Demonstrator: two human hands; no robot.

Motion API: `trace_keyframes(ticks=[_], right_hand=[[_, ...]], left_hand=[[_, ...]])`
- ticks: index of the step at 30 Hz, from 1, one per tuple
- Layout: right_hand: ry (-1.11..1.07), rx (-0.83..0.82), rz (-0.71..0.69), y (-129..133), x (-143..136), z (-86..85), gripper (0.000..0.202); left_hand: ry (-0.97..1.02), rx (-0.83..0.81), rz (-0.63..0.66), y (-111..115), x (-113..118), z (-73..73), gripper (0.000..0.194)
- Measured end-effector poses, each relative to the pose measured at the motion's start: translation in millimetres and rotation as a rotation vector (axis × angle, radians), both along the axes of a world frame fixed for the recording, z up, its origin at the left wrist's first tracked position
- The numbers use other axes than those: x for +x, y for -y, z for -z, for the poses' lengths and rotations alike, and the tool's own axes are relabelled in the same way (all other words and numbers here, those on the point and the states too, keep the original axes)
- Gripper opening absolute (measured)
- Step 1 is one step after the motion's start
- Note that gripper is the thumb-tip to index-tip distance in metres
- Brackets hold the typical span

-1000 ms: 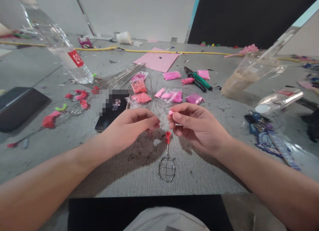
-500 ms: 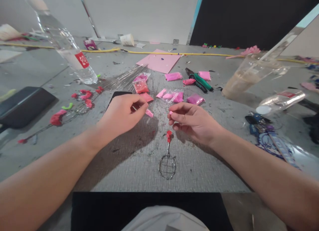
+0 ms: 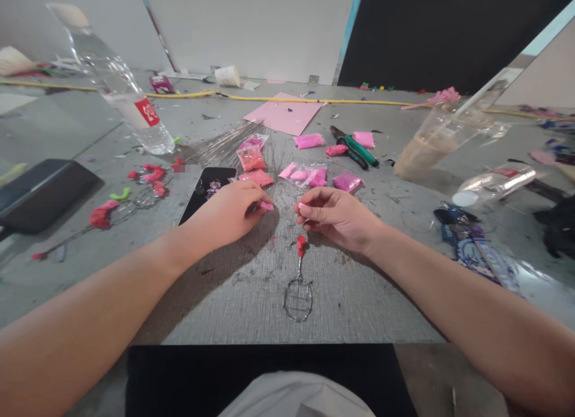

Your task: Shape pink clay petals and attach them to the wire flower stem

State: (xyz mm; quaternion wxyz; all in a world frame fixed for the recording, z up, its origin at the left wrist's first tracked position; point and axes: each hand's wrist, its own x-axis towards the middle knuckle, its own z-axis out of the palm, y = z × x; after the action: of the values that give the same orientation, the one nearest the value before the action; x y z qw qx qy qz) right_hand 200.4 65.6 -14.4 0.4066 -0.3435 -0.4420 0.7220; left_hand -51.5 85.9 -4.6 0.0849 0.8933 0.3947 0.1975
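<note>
My left hand [image 3: 238, 208] is closed, its fingertips on a small strip of pink modelling clay [image 3: 266, 206]; part of the strip is hidden behind the fingers. Between the thumb and forefinger of my right hand [image 3: 339, 216] is a tiny bit of pink clay [image 3: 302, 207]. Below the right fingertips a small racket shape of twisted wire [image 3: 298, 300] lies flat on the grey table, red clay [image 3: 300, 244] on its handle end. Just beyond the hands are packets of pink clay [image 3: 309, 174] and coral clay [image 3: 257, 177].
A phone [image 3: 204, 189] lies beside my left hand. Loose wires [image 3: 224, 142], green-handled pliers [image 3: 359, 150] and pink paper [image 3: 287, 114] lie farther back. A water bottle [image 3: 130, 99] and wire-and-clay pieces [image 3: 105, 213] are left; a drink cup [image 3: 424, 144] and fallen bottle [image 3: 496, 183] are right.
My left hand has moved down onto the pink clay strip, and more of the phone shows behind it. My right hand keeps its pinch on the tiny bit. The view has shifted slightly.
</note>
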Motion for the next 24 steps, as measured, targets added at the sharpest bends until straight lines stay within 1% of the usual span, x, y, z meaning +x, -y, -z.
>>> trace_keyframes(ticks=[3, 5, 7, 11, 12, 13, 16, 18, 21, 24], right_hand=[[0.063, 0.041, -0.016, -1, -1, 2.2, 0.032], [0.175, 0.132, -0.017, -2, -1, 2.3, 0.030], [0.353, 0.320, 0.001, -3, -1, 1.4, 0.027], [0.730, 0.852, 0.006, -8, 1, 0.9, 0.020], [0.794, 0.936, -0.007, -9, 1, 1.4, 0.018], [0.844, 0.987, -0.023, -9, 2, 2.0, 0.018], [0.922, 1.034, -0.042, -9, 3, 2.8, 0.018], [0.938, 1.034, -0.014, -7, 3, 1.2, 0.018], [0.966, 1.005, 0.047, -3, 5, -4.2, 0.013], [0.986, 0.991, 0.067, 0, 6, -9.4, 0.009]], left_hand=[[0.053, -0.035, -0.047, 2, 1, -2.1, 0.024], [0.098, -0.075, -0.074, 5, 3, -3.8, 0.024], [0.137, -0.122, -0.100, 7, 6, -6.3, 0.025], [0.182, -0.207, -0.172, 14, 11, -12.9, 0.025], [0.186, -0.221, -0.189, 15, 12, -14.3, 0.024], [0.192, -0.230, -0.203, 16, 12, -15.6, 0.024], [0.221, -0.241, -0.215, 19, 13, -17.6, 0.026], [0.245, -0.242, -0.197, 21, 13, -17.4, 0.027], [0.282, -0.226, -0.150, 22, 13, -15.2, 0.026], [0.285, -0.219, -0.115, 23, 15, -12.6, 0.032]])
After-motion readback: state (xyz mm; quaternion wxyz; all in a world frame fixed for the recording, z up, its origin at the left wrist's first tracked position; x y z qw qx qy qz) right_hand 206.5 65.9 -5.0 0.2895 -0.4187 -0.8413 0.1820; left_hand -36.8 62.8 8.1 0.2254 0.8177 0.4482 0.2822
